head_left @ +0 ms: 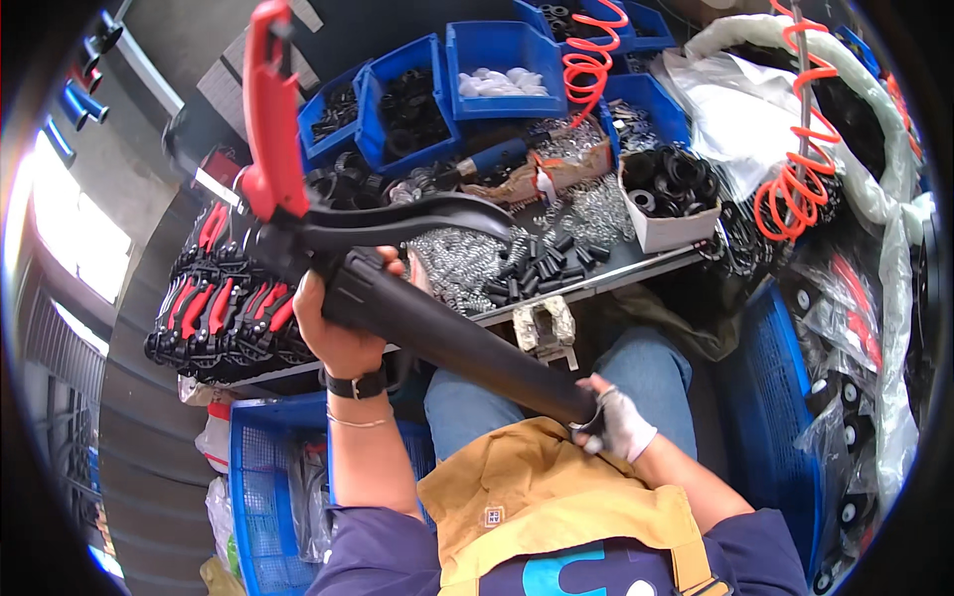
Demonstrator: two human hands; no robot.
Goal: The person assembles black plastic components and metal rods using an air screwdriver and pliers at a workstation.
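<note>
A long black tube [467, 350] lies slantwise across my lap, its upper end joined to a red-and-black handle [271, 124] with a curved black lever [417, 217]. My left hand [343, 333] is closed around the tube just below the handle. At the tube's lower end my right hand [618, 422], in a partial white glove, grips the rim with thumb and fingers. Whether it also holds a small part there, I cannot tell. Beyond the tube, small metal springs [452, 263] and short black sleeves [537, 270] lie heaped on the bench.
Blue bins [502, 50] with small parts line the bench's back. A white box [668, 223] of black rings stands right, near red coiled hoses [795, 194]. Red-and-black handle parts [219, 308] are stacked at left. Blue crates [770, 397] flank my legs; a clamp-like block [545, 328] juts from the bench edge.
</note>
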